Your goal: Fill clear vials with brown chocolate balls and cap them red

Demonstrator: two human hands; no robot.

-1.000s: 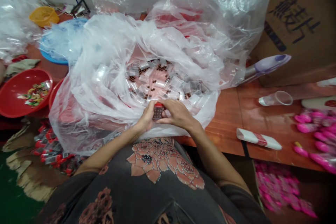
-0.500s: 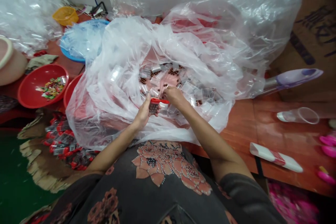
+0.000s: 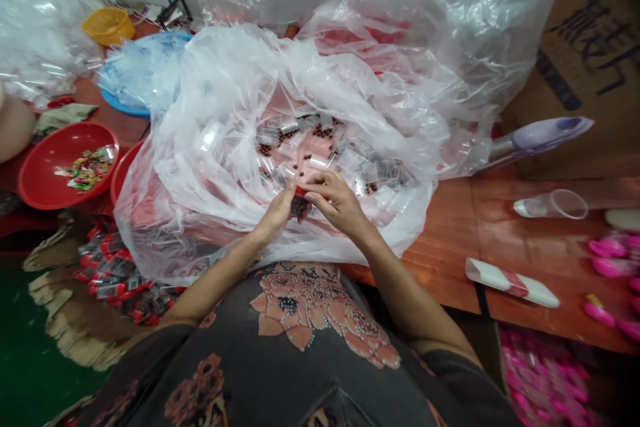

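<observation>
My left hand (image 3: 277,212) is closed around a small clear plastic container (image 3: 299,207) with brown balls inside and a red top. The fingers of my right hand (image 3: 337,201) are bent over that red top, gripping it from the right; part of the top is hidden under them. Just beyond my hands, clear empty containers (image 3: 357,163) and loose brown balls (image 3: 320,129) lie in a big translucent plastic bag (image 3: 220,73), spread open on the table.
On the left stand a red bowl (image 3: 37,173) with colourful small pieces and a blue basin (image 3: 107,93). Below them, a torn carton (image 3: 55,310) holds several red-capped containers (image 3: 113,273). To the right lie a clear cup (image 3: 567,205), a white roll (image 3: 533,290) and a purple-white handled tool (image 3: 553,135).
My right hand has come up from among the loose pieces onto the container's red top. My left hand still holds the container. The whole view has shifted slightly.
</observation>
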